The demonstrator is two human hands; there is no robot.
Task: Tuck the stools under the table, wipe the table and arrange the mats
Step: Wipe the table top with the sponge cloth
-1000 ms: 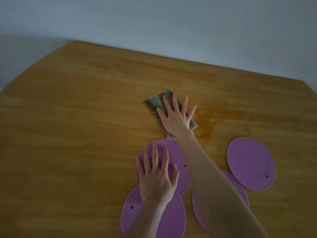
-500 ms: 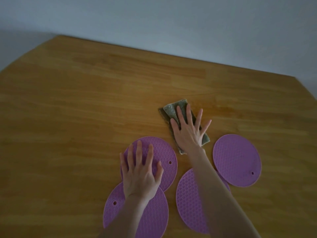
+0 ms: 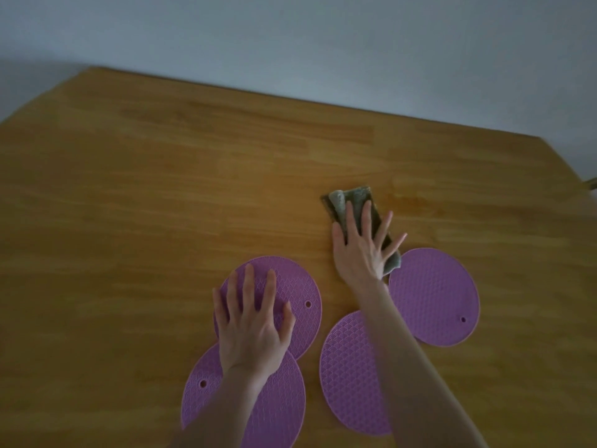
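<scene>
On the table [image 3: 161, 189], your right hand [image 3: 361, 253] presses flat, fingers spread, on the cloth [image 3: 352, 202], whose long axis runs away from you. Just nearer than the cloth lie four mats [image 3: 436, 299]; your left hand [image 3: 252, 331] rests flat on one.

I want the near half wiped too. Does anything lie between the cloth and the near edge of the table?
Yes. Four purple mats lie there: the right mat beside the near corner of the cloth, the middle mat under the right forearm, and the upper left mat and lower left mat, overlapping, under the left hand.
</scene>
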